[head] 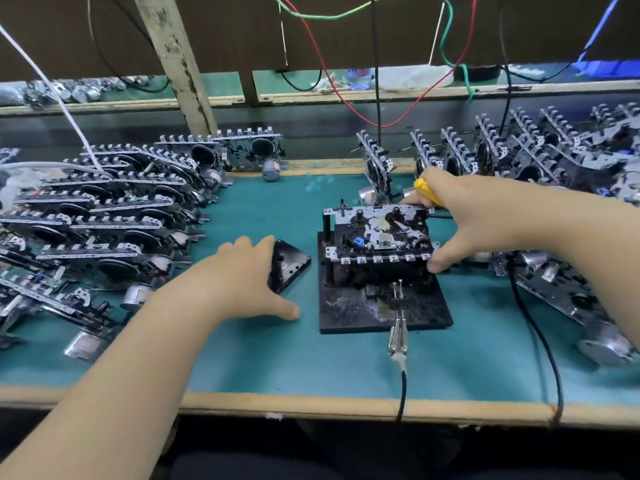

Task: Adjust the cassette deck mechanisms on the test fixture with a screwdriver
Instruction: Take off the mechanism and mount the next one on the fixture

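Note:
A cassette deck mechanism (379, 235) sits on the black test fixture (353, 311) in the middle of the green bench. My right hand (460, 220) grips this mechanism at its right end, thumb at the front edge and fingers at the back. A yellow-handled screwdriver (425, 192) is tucked in the same hand. My left hand (246, 278) lies over a black cassette (292, 263) just left of the fixture, fingers on its top and thumb stretched out along the mat.
Stacked deck mechanisms (104, 216) fill the left of the bench, and more mechanisms (540, 157) stand along the back right. A metal clip on a black cable (398, 336) lies in front of the fixture. Coloured wires (332, 81) hang above.

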Available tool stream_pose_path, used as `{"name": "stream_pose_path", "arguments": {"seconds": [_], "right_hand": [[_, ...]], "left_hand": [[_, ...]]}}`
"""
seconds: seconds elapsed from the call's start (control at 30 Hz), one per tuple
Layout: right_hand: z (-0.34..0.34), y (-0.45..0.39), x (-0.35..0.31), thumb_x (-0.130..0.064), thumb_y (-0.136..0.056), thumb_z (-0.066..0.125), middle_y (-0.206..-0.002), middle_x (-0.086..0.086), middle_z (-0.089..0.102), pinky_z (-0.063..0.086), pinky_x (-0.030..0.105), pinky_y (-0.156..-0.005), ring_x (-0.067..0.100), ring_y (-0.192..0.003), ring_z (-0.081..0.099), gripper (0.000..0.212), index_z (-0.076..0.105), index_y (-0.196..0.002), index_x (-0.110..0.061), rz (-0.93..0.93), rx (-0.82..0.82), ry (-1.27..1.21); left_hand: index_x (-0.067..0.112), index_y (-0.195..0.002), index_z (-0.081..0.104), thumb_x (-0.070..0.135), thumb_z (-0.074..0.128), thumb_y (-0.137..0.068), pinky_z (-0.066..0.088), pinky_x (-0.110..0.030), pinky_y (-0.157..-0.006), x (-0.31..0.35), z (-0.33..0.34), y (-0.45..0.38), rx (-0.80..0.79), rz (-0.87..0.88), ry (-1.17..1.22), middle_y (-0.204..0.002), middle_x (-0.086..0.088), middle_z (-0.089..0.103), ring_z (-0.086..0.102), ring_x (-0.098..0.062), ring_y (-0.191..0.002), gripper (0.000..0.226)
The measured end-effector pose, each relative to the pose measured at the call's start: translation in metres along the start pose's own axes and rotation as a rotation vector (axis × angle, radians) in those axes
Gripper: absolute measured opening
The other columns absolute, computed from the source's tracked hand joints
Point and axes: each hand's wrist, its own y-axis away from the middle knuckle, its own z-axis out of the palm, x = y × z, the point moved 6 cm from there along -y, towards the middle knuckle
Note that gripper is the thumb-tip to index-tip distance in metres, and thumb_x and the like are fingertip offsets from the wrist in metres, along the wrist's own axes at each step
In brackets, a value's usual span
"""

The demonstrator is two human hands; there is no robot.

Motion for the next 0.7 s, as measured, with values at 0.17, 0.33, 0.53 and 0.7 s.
{"name": "stream_pose_path", "arguments": {"seconds": [0.17, 0.33, 0.53, 0.7], "right_hand": [[0.001, -0.002, 0.002, -0.048, -0.057, 0.094, -0.150, -0.013, 0.047, 0.039, 0.026, -0.079, 0.003, -0.100, 0.052, 0.075, 0.027, -0.090, -0.037, 0.006, -0.022, -0.036], [0.001, 0.000, 0.001, -0.046, -0.060, 0.093, -0.146, -0.023, 0.047, 0.036, 0.013, -0.061, -0.011, -0.080, 0.053, 0.071, 0.029, -0.090, -0.039, 0.014, -0.027, -0.113], [-0.009, 0.030, -0.006, -0.032, -0.073, 0.085, -0.155, -0.035, 0.027, 0.047, 0.020, -0.084, 0.002, -0.110, 0.059, 0.067, 0.026, -0.104, -0.033, -0.050, 0.104, -0.294], [-0.006, 0.043, -0.023, -0.005, -0.088, 0.063, -0.116, -0.013, 0.071, 0.044, 0.039, -0.099, 0.012, -0.116, 0.061, 0.039, 0.032, -0.084, -0.029, -0.148, 0.457, -0.522]], "left_hand": [[0.036, -0.140, 0.049, 0.045, 0.081, -0.073, 0.044, -0.028, -0.083, -0.019, -0.026, 0.016, 0.220, -0.014, 0.295, -0.113, 0.013, 0.063, 0.060, -0.015, -0.107, 0.074], [0.044, -0.105, 0.060, 0.054, 0.067, -0.065, 0.038, -0.005, -0.075, 0.025, -0.094, 0.038, 0.572, 0.301, 0.499, -0.100, 0.028, 0.062, 0.056, 0.017, -0.094, 0.042], [0.027, -0.115, 0.066, 0.018, 0.069, -0.090, 0.036, -0.021, -0.102, 0.094, -0.072, 0.014, 0.323, 0.603, 0.362, -0.128, 0.013, 0.063, 0.054, -0.008, -0.119, 0.026], [0.041, -0.133, 0.053, 0.031, 0.057, -0.099, 0.029, -0.002, -0.096, 0.087, -0.053, 0.004, 0.267, 0.585, 0.343, -0.134, 0.044, 0.045, 0.045, 0.000, -0.132, 0.036]]}}
